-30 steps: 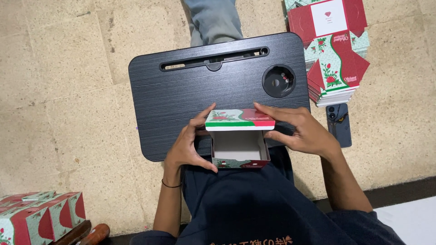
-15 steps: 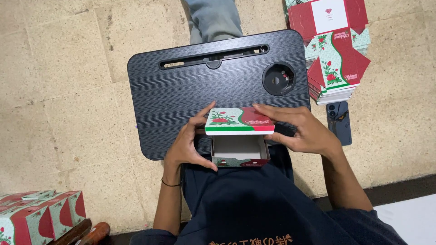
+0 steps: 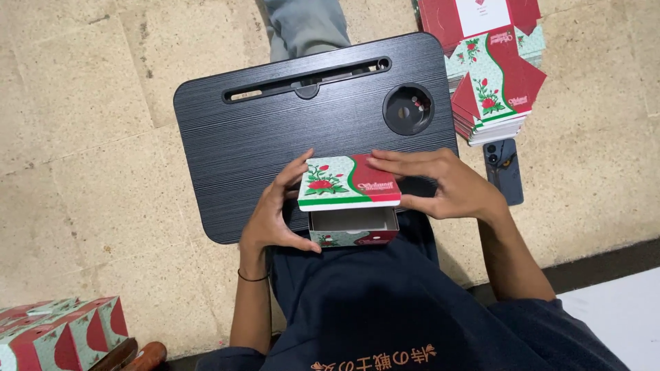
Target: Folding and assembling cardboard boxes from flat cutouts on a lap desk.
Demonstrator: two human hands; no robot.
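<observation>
A small cardboard box [image 3: 352,227] printed with red roses on mint green and a red band rests at the near edge of a black lap desk [image 3: 275,130]. Its lid flap [image 3: 349,182] stands lifted, showing the grey, empty inside. My left hand [image 3: 278,209] grips the box's left side, thumb under the front corner. My right hand [image 3: 440,187] holds the lid's right edge, fingers lying across its top.
A stack of flat unfolded boxes [image 3: 496,69] lies on the floor at the upper right, a dark phone [image 3: 503,170] just below it. Folded boxes [image 3: 62,333] sit at the lower left. Another person's trouser leg [image 3: 302,27] shows beyond the desk.
The lid has tipped slightly lower over the box, and my right fingers have spread farther across its top. The box stays in place.
</observation>
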